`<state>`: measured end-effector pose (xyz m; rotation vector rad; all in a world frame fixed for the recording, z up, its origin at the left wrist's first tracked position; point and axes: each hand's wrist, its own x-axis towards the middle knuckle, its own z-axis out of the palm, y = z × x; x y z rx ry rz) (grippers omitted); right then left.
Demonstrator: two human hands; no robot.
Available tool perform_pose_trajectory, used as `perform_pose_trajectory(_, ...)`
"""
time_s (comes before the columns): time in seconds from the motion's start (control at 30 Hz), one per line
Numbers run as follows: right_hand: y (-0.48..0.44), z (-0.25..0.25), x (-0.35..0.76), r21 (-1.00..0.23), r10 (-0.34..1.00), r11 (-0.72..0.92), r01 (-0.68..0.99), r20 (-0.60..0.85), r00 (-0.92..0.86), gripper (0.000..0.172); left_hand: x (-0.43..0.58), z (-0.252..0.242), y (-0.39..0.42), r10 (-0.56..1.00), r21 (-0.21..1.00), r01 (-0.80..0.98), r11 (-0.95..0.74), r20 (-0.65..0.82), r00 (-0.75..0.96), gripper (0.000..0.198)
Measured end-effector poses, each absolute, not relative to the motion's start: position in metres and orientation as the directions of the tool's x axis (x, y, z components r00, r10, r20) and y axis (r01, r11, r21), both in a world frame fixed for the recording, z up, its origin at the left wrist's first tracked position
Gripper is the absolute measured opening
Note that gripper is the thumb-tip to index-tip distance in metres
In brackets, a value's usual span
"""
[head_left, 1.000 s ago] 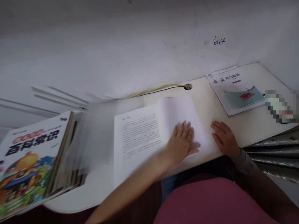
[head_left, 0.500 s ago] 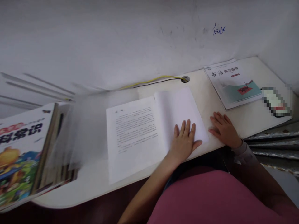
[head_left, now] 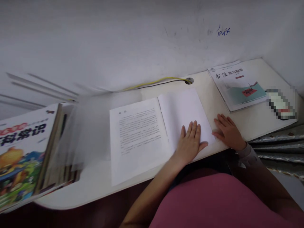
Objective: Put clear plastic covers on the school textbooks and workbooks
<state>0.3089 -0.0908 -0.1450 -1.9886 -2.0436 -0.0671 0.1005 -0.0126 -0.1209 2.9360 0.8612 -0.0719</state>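
The left grip point(head_left: 190, 141) lies loose on the open book point(head_left: 148, 139); the right grip point(head_left: 226, 131), loose too, rests at its three o'clock.

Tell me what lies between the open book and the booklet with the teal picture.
In the head view, a strip of pale desk lies between the open book and the booklet, with the right hand resting at its near end.

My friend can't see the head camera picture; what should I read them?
A person's left hand lies flat on the blank right page of an open book on a white table; the right hand rests on the table beside the book.
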Motion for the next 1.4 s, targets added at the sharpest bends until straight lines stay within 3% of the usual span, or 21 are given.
perform_pose_trajectory(0.33,-0.092,-0.143,0.311,-0.148,0.972,0.060,0.987,0.235,-0.024,0.058,0.106,-0.110,-0.013,0.514,0.089,0.515,-0.853,-0.037,0.857,0.078)
perform_pose_trajectory(0.47,-0.087,-0.140,0.324,-0.169,0.978,0.086,0.982,0.203,-0.051,0.057,0.083,-0.103,-0.009,0.621,0.036,0.621,-0.783,-0.002,0.784,0.079)
perform_pose_trajectory(0.57,-0.082,-0.141,0.334,-0.147,0.981,0.098,0.984,0.182,-0.071,0.062,0.076,-0.111,-0.004,0.659,0.025,0.662,-0.749,-0.065,0.749,0.080)
perform_pose_trajectory(0.87,-0.080,-0.143,0.336,-0.117,0.984,0.121,0.986,0.148,-0.103,0.069,0.085,-0.124,-0.002,0.624,0.081,0.637,-0.766,-0.141,0.768,0.081)
perform_pose_trajectory(1.4,-0.080,-0.146,0.337,-0.114,0.983,0.120,0.986,0.152,-0.102,0.075,0.087,-0.123,0.001,0.576,0.091,0.590,-0.802,-0.141,0.805,0.079)
